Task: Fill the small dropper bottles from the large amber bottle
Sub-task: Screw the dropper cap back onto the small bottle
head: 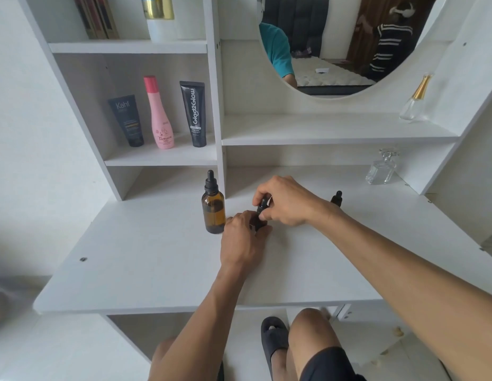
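The large amber bottle (213,211) stands upright on the white desk (157,265), its black dropper cap on. Just right of it, my left hand (243,240) wraps around the body of a small dark dropper bottle (260,213), which is mostly hidden by my fingers. My right hand (284,200) pinches that bottle's black dropper cap from above. A second small dropper bottle (336,198) stands behind my right wrist, only its cap and shoulder showing.
A clear glass perfume bottle (382,167) stands at the back right of the desk, another (414,101) on the shelf above. Three cosmetic tubes and bottles (160,114) sit in the left cubby. A round mirror (335,45) hangs behind.
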